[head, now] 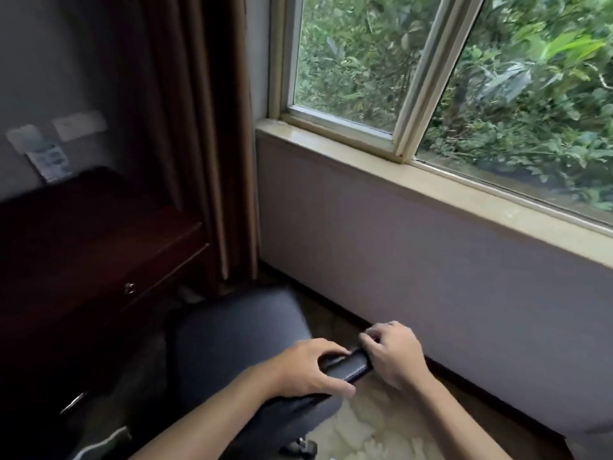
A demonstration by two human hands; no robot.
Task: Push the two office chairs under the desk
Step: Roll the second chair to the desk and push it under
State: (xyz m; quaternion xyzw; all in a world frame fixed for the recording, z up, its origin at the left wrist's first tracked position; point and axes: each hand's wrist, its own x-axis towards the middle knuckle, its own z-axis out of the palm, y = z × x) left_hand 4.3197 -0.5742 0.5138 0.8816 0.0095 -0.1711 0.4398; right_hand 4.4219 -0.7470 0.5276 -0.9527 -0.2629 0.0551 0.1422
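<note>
One office chair point(232, 340) with a dark grey seat stands below me, its front edge close to the dark wooden desk point(99, 234) on the left. My left hand point(308, 368) grips the black top edge of the chair's backrest point(348, 366), fingers curled over it. My right hand point(393, 353) holds the same edge at its right end. A castor point(302, 446) shows under the seat. A second chair is not in view.
A brown curtain point(205, 134) hangs behind the desk's right end. The wall under the window sill point(431, 180) runs close along the chair's right side. The desk has a drawer knob point(129, 288) and a metal handle point(73, 403). Pale patterned floor lies below.
</note>
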